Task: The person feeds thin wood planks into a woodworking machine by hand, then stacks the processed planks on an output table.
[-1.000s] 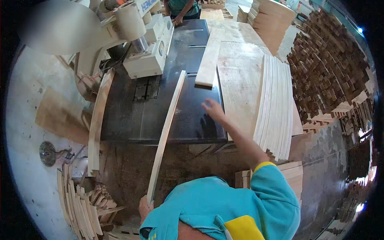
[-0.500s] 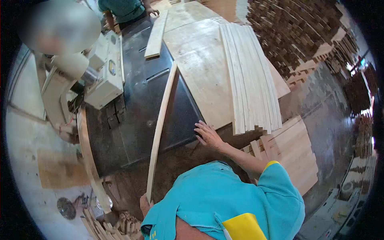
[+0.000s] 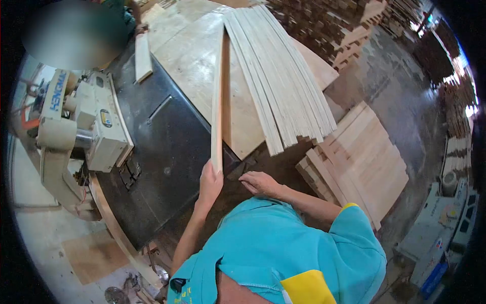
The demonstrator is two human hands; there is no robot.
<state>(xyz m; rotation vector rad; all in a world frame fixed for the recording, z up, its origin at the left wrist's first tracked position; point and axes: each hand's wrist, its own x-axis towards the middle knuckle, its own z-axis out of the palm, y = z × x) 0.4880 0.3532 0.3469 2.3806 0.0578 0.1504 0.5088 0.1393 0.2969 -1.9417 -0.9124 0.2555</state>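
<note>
One long wooden strip [image 3: 217,101] is gripped near its lower end by my left hand [image 3: 210,182]. The strip stretches away from me over the edge of the black machine table [image 3: 167,137], its far end beside a row of pale strips [image 3: 278,76] on a plywood board [image 3: 177,40]. My right hand [image 3: 259,183] hovers just right of the left one, past the table's corner, fingers curled together. Whether anything is between those fingers is too small to tell.
At the left stands a feeder machine [image 3: 104,121] over the black table. Another strip [image 3: 143,57] lies near a co-worker [image 3: 132,17] at the far end. Stacked boards [image 3: 359,167] are at the right, beside the floor [image 3: 400,91]. A grey machine [image 3: 435,228] stands at the lower right.
My left hand has risen from the lower edge with the strip, which has swung right onto the plywood side. My right hand has left the table edge and its fingers have curled. The view has shifted right.
</note>
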